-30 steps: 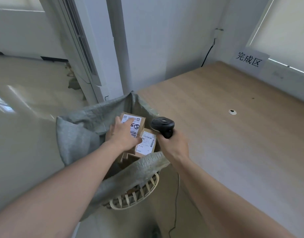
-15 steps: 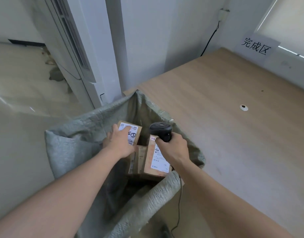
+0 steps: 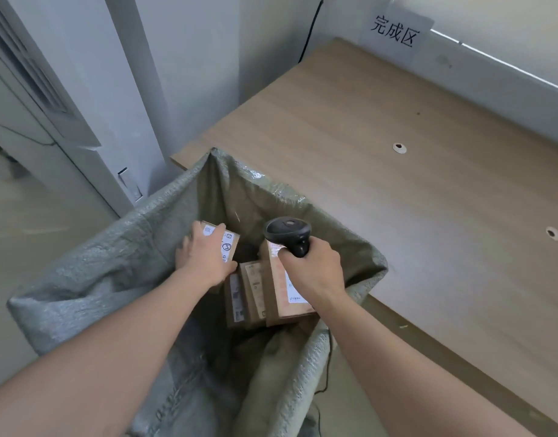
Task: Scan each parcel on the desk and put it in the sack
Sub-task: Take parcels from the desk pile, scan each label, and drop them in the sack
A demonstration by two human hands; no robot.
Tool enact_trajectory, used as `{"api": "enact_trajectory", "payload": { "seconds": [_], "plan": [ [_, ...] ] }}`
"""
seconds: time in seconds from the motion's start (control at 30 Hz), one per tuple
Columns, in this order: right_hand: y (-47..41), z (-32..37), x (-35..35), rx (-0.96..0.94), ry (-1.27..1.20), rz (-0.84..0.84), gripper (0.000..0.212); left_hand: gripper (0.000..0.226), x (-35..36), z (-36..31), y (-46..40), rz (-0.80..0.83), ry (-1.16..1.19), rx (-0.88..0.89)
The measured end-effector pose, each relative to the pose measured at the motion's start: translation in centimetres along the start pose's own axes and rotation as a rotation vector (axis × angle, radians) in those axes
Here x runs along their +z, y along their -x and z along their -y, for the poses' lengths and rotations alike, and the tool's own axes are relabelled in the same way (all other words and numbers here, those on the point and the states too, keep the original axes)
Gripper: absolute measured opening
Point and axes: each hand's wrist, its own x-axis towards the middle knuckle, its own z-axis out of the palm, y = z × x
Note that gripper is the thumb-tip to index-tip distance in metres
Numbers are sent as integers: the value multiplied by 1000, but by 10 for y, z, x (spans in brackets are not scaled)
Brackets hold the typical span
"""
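A grey-green woven sack [image 3: 91,279] stands open beside the wooden desk [image 3: 397,200]. Inside it, my left hand [image 3: 205,260] grips a small brown parcel [image 3: 229,244] with a white label and a pen mark. My right hand [image 3: 312,269] holds a black barcode scanner [image 3: 287,233] over the sack's mouth. Beneath that hand stands a larger labelled parcel [image 3: 287,298], with two slim parcels [image 3: 246,294] upright between it and the small one. The sack's bottom is hidden.
A white sign with black characters [image 3: 395,31] leans at the desk's back edge. Two round cable holes [image 3: 399,148] mark the desktop. A white pillar [image 3: 139,89] rises behind the sack. The scanner's cable [image 3: 326,373] hangs by the desk's front edge.
Both hands have gone deeper into the sack with the small parcel and the scanner. My view has tilted down, so the sack fills more of the frame.
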Motion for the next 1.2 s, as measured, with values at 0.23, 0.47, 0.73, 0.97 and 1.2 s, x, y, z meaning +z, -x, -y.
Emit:
{"api": "enact_trajectory", "payload": {
  "seconds": [0.23, 0.47, 0.73, 0.97, 1.2],
  "plan": [
    [22, 1, -5, 10, -52, -60, 24, 66, -15, -11, 23, -22, -14, 120],
    [65, -10, -48, -16, -116, -138, 23, 55, -47, -50, 76, -79, -39, 219],
    [131, -53, -131, -52, -221, -272, 17, 53, -67, -138, 162, -172, -93, 388],
    [198, -118, -224, -1, -221, -450, 16, 56, -67, -236, 252, -177, -138, 569],
    [248, -189, -315, 99, -253, -650, 18, 58, -50, -345, 325, -164, -221, 808]
  ]
}}
